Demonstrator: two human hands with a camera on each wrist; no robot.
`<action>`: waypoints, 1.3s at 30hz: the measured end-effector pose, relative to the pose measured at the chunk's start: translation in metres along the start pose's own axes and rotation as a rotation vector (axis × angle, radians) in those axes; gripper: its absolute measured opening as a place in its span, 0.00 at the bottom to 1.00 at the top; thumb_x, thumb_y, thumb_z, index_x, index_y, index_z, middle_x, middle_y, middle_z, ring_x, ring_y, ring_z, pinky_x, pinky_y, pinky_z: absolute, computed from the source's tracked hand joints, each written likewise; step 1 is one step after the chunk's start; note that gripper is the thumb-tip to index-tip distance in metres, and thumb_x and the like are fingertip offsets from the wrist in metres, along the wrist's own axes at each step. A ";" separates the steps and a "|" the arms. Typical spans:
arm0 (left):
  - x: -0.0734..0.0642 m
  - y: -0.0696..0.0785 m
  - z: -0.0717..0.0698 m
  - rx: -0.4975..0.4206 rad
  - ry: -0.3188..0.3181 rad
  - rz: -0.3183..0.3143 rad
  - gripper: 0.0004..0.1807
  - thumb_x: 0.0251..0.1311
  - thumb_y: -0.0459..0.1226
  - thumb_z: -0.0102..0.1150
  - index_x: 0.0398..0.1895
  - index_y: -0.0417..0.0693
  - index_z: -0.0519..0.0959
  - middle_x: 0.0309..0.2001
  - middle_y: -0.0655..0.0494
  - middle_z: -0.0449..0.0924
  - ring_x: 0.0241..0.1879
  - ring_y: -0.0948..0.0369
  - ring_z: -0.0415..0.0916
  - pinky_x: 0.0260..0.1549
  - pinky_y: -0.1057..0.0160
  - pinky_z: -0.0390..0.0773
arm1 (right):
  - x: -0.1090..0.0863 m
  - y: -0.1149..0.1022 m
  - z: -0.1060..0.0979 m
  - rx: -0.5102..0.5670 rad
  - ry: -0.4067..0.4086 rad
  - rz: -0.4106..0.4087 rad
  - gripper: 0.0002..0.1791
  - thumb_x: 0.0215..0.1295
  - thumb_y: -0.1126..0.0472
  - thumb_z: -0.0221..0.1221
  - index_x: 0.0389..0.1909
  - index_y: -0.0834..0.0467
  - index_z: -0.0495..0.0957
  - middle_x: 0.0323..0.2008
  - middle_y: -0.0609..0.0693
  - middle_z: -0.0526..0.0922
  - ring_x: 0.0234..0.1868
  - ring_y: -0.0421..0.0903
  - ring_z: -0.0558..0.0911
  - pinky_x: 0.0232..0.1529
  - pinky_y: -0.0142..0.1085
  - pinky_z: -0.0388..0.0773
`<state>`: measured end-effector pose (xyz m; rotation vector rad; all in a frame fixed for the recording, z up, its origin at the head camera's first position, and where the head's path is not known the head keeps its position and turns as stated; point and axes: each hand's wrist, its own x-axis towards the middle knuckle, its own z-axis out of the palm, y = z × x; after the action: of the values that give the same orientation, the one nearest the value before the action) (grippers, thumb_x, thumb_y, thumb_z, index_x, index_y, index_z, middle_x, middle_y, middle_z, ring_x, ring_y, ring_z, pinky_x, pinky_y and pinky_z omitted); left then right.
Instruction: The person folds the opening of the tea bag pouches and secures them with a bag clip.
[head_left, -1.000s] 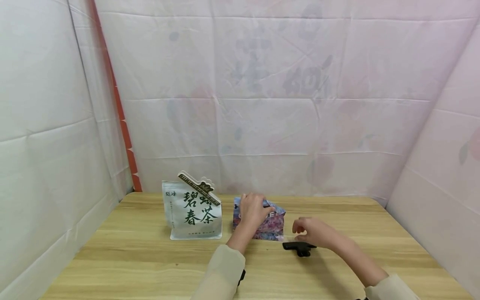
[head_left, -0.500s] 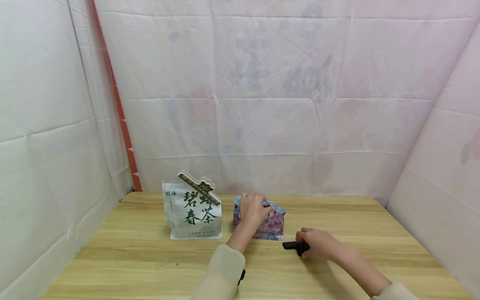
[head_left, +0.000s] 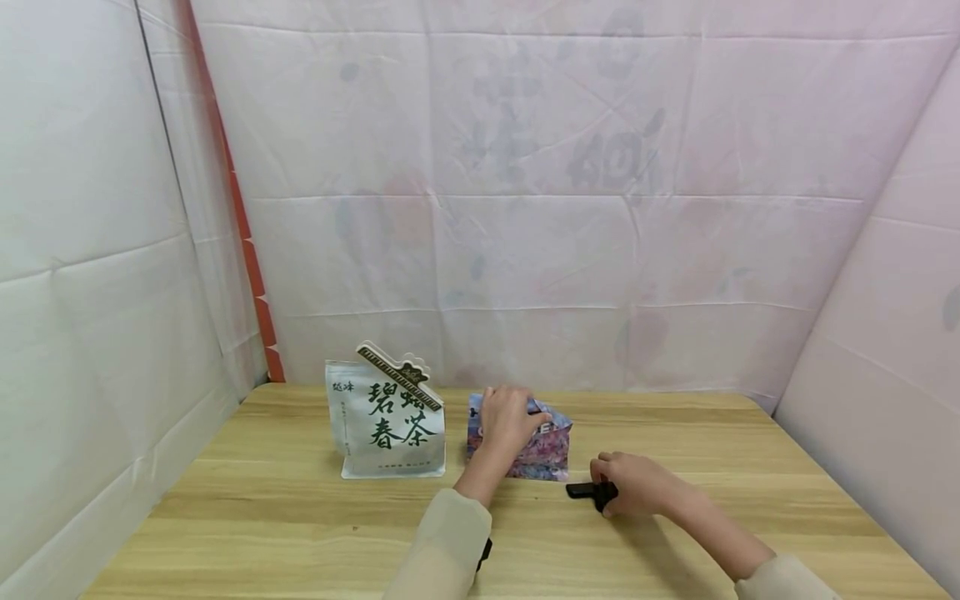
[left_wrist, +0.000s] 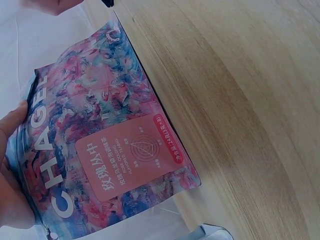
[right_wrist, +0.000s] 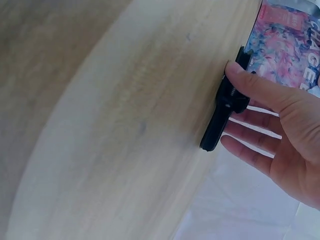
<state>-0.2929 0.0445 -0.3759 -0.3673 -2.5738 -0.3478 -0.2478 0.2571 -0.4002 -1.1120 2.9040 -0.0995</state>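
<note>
My left hand (head_left: 506, 423) grips the folded-over top of a pink-and-blue tea pouch (head_left: 549, 457), which stands upright on the table. In the left wrist view the thumb of that hand (left_wrist: 12, 195) presses the pouch's upper edge, and the printed front of the pouch (left_wrist: 90, 100) faces the camera. Just to the right, my right hand (head_left: 637, 485) pinches a black clip (head_left: 581, 491) lying on the tabletop. The right wrist view shows the thumb across the clip (right_wrist: 216, 125), with the other fingers of the right hand (right_wrist: 295, 130) behind it.
Left of the pouch stands a white tea bag (head_left: 390, 446) with dark green characters. A large cream-and-black clip (head_left: 401, 377) sits slanted across its top corner. The wooden table (head_left: 300, 533) ends at a pale cloth wall (head_left: 525, 250) behind, with more cloth on both sides.
My right hand has come down from above the black clip, its fingers now closed on it. My left hand and the pouch have stayed in place.
</note>
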 end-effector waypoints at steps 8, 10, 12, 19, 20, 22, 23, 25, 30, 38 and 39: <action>0.000 0.000 0.001 0.009 -0.003 -0.002 0.24 0.42 0.60 0.64 0.10 0.57 0.68 0.10 0.65 0.61 0.15 0.65 0.56 0.24 0.66 0.53 | 0.004 0.006 -0.008 0.070 0.022 -0.033 0.12 0.45 0.60 0.65 0.29 0.53 0.71 0.23 0.40 0.71 0.21 0.35 0.67 0.22 0.32 0.67; 0.000 0.000 0.001 0.010 -0.002 -0.006 0.19 0.42 0.60 0.64 0.15 0.58 0.76 0.13 0.66 0.66 0.17 0.66 0.59 0.24 0.66 0.53 | 0.004 0.007 -0.010 0.098 0.036 -0.044 0.09 0.49 0.62 0.62 0.31 0.56 0.73 0.22 0.41 0.73 0.21 0.34 0.69 0.22 0.32 0.69; 0.000 0.000 0.001 0.014 -0.001 -0.010 0.17 0.42 0.60 0.64 0.21 0.60 0.80 0.16 0.67 0.71 0.19 0.66 0.62 0.24 0.67 0.54 | 0.005 0.008 -0.012 0.101 0.053 -0.060 0.08 0.52 0.62 0.61 0.33 0.59 0.75 0.23 0.44 0.76 0.22 0.34 0.71 0.23 0.32 0.71; 0.000 0.000 0.002 0.017 -0.008 -0.011 0.16 0.42 0.60 0.64 0.19 0.61 0.79 0.14 0.68 0.67 0.18 0.67 0.60 0.24 0.66 0.54 | 0.006 0.010 -0.012 0.058 0.089 -0.076 0.08 0.51 0.67 0.64 0.34 0.62 0.77 0.30 0.49 0.78 0.28 0.41 0.77 0.27 0.35 0.74; 0.000 0.000 0.002 0.018 -0.008 -0.011 0.17 0.42 0.60 0.64 0.19 0.61 0.79 0.14 0.68 0.67 0.18 0.67 0.60 0.24 0.66 0.54 | 0.006 0.011 -0.012 0.064 0.095 -0.080 0.08 0.51 0.68 0.64 0.33 0.62 0.77 0.30 0.49 0.78 0.29 0.42 0.77 0.27 0.35 0.74; 0.000 0.000 0.002 0.020 -0.007 -0.011 0.17 0.42 0.60 0.64 0.19 0.61 0.79 0.15 0.68 0.67 0.18 0.67 0.60 0.24 0.66 0.54 | 0.005 0.011 -0.013 0.090 0.103 -0.073 0.09 0.52 0.68 0.64 0.34 0.63 0.77 0.31 0.49 0.77 0.30 0.44 0.78 0.28 0.36 0.75; 0.000 0.000 0.002 0.020 -0.006 -0.011 0.17 0.42 0.61 0.64 0.19 0.61 0.79 0.15 0.68 0.67 0.18 0.67 0.59 0.24 0.66 0.54 | 0.005 0.011 -0.014 0.115 0.102 -0.058 0.09 0.53 0.69 0.63 0.35 0.64 0.76 0.31 0.49 0.76 0.30 0.44 0.77 0.28 0.36 0.75; 0.000 0.000 0.001 0.020 -0.007 -0.009 0.17 0.42 0.61 0.64 0.17 0.61 0.77 0.13 0.68 0.65 0.17 0.67 0.58 0.24 0.66 0.53 | 0.003 0.011 -0.017 0.167 0.107 -0.024 0.08 0.56 0.70 0.61 0.37 0.65 0.76 0.32 0.49 0.75 0.30 0.44 0.76 0.27 0.37 0.73; 0.000 0.000 0.002 0.013 -0.002 -0.001 0.21 0.42 0.61 0.64 0.11 0.60 0.70 0.11 0.67 0.60 0.15 0.66 0.56 0.24 0.66 0.52 | 0.001 0.011 -0.026 0.260 0.181 0.057 0.09 0.60 0.68 0.58 0.40 0.67 0.74 0.34 0.52 0.77 0.33 0.48 0.78 0.28 0.38 0.74; 0.001 0.000 0.001 0.024 -0.008 -0.006 0.18 0.42 0.61 0.64 0.15 0.61 0.76 0.12 0.68 0.63 0.16 0.67 0.57 0.23 0.66 0.53 | 0.002 0.017 -0.035 0.401 0.367 0.086 0.06 0.62 0.68 0.56 0.39 0.65 0.75 0.32 0.50 0.78 0.33 0.48 0.80 0.30 0.34 0.77; 0.001 0.000 0.001 0.027 -0.013 -0.007 0.18 0.42 0.61 0.63 0.15 0.61 0.76 0.12 0.68 0.63 0.16 0.67 0.57 0.23 0.66 0.53 | 0.002 0.017 -0.035 0.405 0.390 0.098 0.07 0.62 0.68 0.56 0.40 0.66 0.75 0.32 0.50 0.78 0.33 0.48 0.80 0.30 0.35 0.77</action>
<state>-0.2942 0.0453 -0.3766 -0.3526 -2.5907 -0.3131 -0.2628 0.2698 -0.3662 -0.9635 3.0373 -0.9526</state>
